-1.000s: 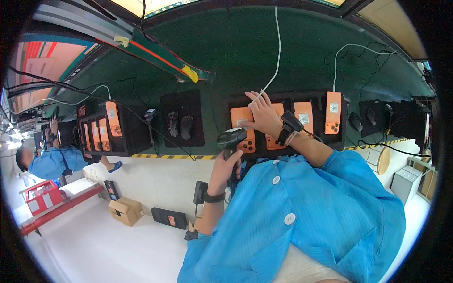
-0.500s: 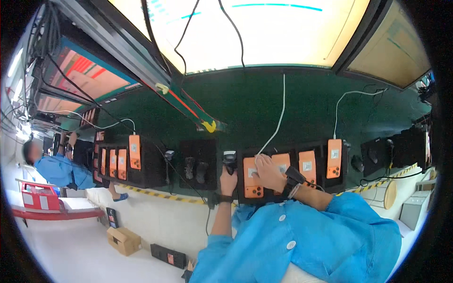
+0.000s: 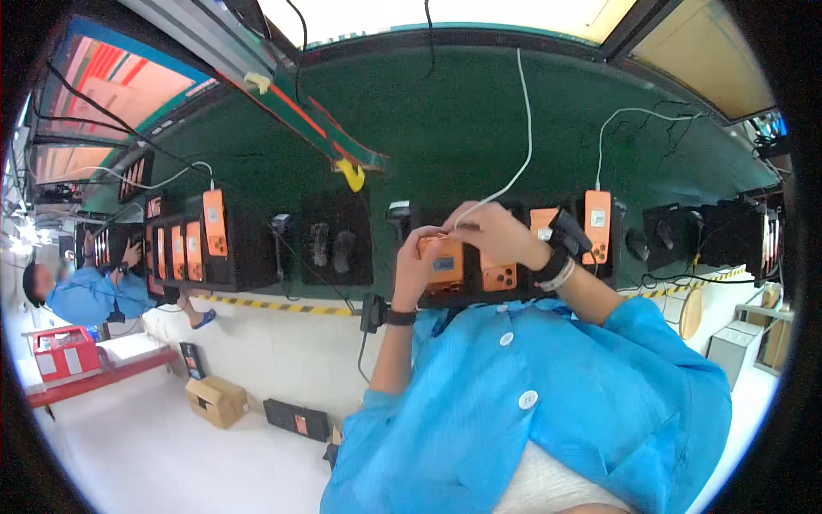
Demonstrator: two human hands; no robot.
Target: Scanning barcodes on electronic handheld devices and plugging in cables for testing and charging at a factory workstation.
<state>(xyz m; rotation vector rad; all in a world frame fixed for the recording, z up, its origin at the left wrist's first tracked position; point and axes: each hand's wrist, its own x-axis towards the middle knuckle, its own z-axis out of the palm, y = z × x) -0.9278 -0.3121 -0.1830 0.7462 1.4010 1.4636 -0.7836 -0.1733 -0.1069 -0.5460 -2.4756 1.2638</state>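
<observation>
- The left hand [image 3: 417, 261] is closed around the left edge of an orange phone [image 3: 443, 261], holding it upright against the black holder [image 3: 462, 291] on the green wall panel [image 3: 462, 128].
- The right hand [image 3: 497, 236] is pinched shut on the end of a white cable [image 3: 522, 146] at the top edge of that phone; the cable runs up the panel.
- A second orange phone [image 3: 498, 276] sits just right of the held one, partly hidden by the right hand.
- Further right, another orange phone [image 3: 597, 224] stands mounted with its own white cable.
- To the left, an empty black holder [image 3: 336, 248] and a row of orange phones [image 3: 214, 224] are mounted.
- Far left, another person [image 3: 81, 291] in blue works at the wall.
- Lower left: a cardboard box [image 3: 217, 400] and a red crate [image 3: 62, 353] on the white surface [image 3: 154, 454].
</observation>
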